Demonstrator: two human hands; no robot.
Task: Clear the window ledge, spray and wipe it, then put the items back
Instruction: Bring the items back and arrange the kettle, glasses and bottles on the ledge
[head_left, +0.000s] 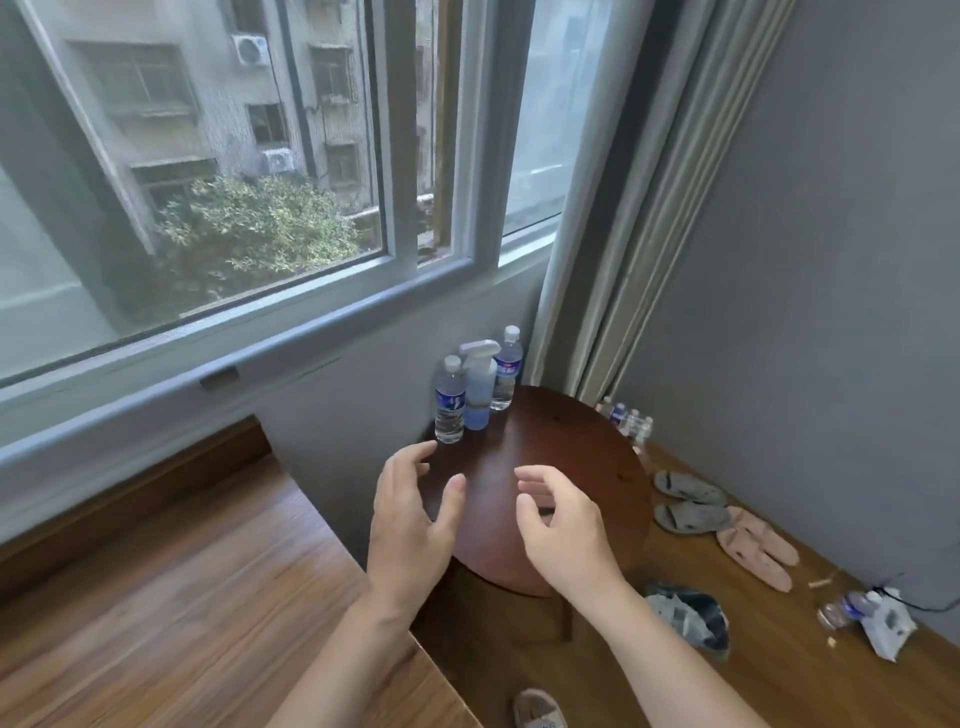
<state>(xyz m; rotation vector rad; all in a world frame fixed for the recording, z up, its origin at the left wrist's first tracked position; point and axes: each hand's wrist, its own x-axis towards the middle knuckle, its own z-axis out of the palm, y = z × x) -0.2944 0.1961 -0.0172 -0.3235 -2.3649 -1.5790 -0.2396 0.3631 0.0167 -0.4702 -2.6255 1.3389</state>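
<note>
While hands hover empty: round glossy wood table, clear plastic bottles.

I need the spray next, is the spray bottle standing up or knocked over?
Upright: the spray bottle stands on the round table, nozzle on top.

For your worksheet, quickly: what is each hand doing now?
Left hand: open, fingers spread, holding nothing.
Right hand: open, loosely curled, holding nothing.

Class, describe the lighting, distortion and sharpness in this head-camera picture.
Head view: soft daylight enters through the window; wide-angle distortion bows and tilts its frame; the outside building looks hazy; both hands and the spray bottle are slightly soft.
</note>
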